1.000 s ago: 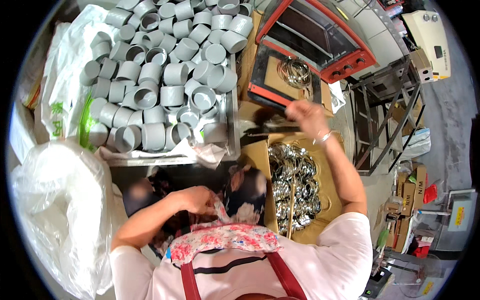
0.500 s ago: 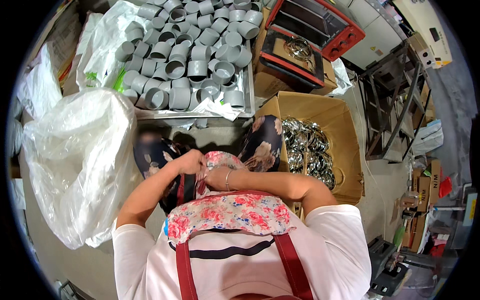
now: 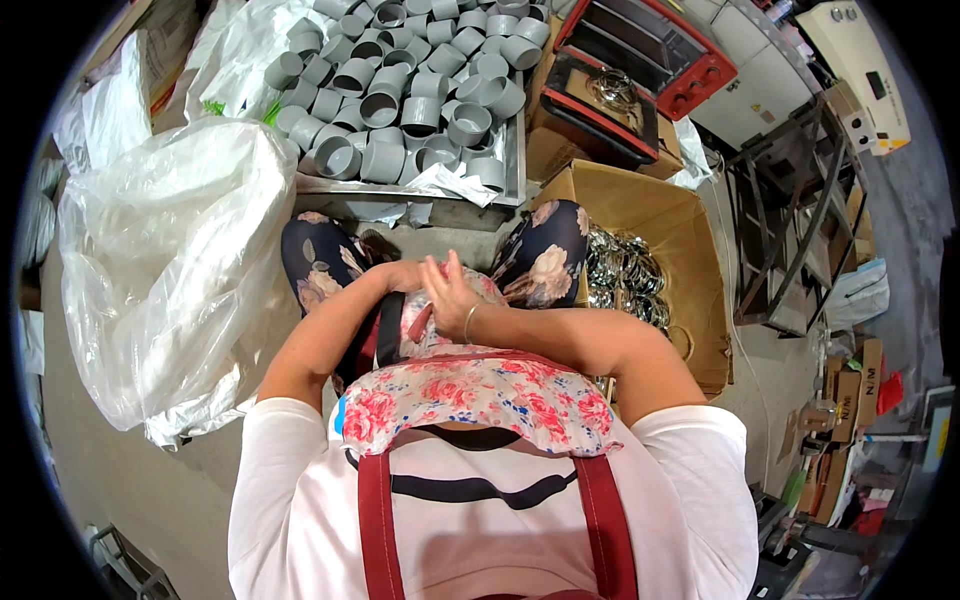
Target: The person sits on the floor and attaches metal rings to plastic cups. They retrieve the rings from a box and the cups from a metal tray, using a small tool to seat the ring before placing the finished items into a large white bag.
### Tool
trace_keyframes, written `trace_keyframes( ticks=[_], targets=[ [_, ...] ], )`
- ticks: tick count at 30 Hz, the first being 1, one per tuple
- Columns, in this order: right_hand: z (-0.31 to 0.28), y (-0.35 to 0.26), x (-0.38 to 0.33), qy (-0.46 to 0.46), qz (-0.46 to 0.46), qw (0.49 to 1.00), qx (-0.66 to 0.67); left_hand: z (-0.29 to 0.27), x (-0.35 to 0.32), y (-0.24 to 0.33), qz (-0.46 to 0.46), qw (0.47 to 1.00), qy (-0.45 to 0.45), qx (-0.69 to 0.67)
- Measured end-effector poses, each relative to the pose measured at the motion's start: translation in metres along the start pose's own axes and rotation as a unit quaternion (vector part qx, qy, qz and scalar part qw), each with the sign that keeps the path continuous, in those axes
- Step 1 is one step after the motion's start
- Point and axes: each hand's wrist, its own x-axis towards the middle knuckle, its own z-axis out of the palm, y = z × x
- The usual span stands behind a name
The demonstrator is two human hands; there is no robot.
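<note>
My right hand [image 3: 455,299], with a bracelet at its wrist, is raised over my lap with fingers stretched out and nothing visible in them. Beside it is my left hand [image 3: 402,275], its fingers mostly hidden behind the right one. Below both hands lies the floral apron [image 3: 480,405], bunched at my waist, with dark red shoulder straps [image 3: 380,520]. A black strap [image 3: 390,332] and a dark red tie end [image 3: 420,323] hang by my hands, the tie end close under the right palm.
Ahead, a metal tray [image 3: 514,160] holds many grey plastic pipe caps [image 3: 420,115]. A clear plastic bag [image 3: 170,280] stands at left. At right, a cardboard box [image 3: 715,290] contains shiny metal rings [image 3: 625,270]; a red toaster oven [image 3: 650,50] and black metal rack [image 3: 800,230] stand beyond.
My right hand has opened and lifted its fingers from the bunched apron cloth. My left hand stays close to it. The whole view has shifted slightly, with the tray now higher up.
</note>
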Motion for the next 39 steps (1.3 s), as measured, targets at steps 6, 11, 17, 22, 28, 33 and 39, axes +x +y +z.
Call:
trace_keyframes(
  ticks=[6, 11, 17, 22, 28, 33, 39],
  targets=[
    [0.011, 0.001, -0.003, -0.073, 0.022, 0.989, 0.128, 0.002, -0.005, -0.009, -0.210, 0.925, 0.149, -0.278],
    [0.023, 0.001, -0.006, 0.026, 0.052, 0.992, 0.114, -0.017, -0.017, 0.010, -0.135, 0.718, 0.148, -0.667],
    [0.017, -0.001, 0.002, -0.008, 0.076, 0.994, 0.074, -0.022, -0.033, 0.034, -0.187, 0.708, 0.142, -0.666],
    [0.026, 0.016, -0.005, 0.112, 0.026, 0.982, 0.148, -0.013, -0.032, 0.037, -0.120, 0.706, 0.108, -0.690],
    [0.002, 0.043, -0.010, 0.137, -0.043, 0.953, 0.268, -0.014, -0.017, 0.040, -0.186, 0.880, 0.408, -0.158],
    [-0.068, 0.088, -0.029, 0.078, 0.184, 0.778, 0.595, -0.019, -0.033, 0.059, -0.253, 0.909, 0.313, -0.106],
    [-0.075, 0.152, -0.015, 0.244, 0.336, 0.325, 0.850, -0.085, -0.052, 0.092, -0.026, 0.827, 0.527, -0.196]
  ],
)
